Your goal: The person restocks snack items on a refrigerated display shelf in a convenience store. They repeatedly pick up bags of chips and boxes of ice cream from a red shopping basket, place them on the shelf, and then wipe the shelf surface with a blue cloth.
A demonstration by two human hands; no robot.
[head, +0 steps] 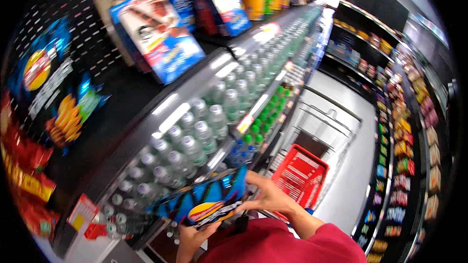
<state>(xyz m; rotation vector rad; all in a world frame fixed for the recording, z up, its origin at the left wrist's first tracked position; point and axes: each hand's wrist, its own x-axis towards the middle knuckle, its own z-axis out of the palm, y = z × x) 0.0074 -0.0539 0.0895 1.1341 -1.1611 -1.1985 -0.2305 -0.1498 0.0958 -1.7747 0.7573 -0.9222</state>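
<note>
A blue and black snack bag (204, 204) with a yellow and red oval logo is in front of my red shirt, between my two hands. My right hand (268, 195) grips its upper right end, thumb and fingers spread around the edge. At the lower edge of the bag, my left hand (197, 239) holds on with the thumb in view; its other fingers are hidden. A similar blue and black bag (44, 73) stands on the dark shelf top to the left, near red snack bags (27, 175).
Clear bottles with pale caps (192, 146) fill the shelf beyond the bag, with green-capped bottles (263, 118) lower down. Snack boxes (161, 40) stand above. A shopping cart (329, 117) with a red basket (299, 175) is in the aisle. Stocked shelves (402, 142) line the right.
</note>
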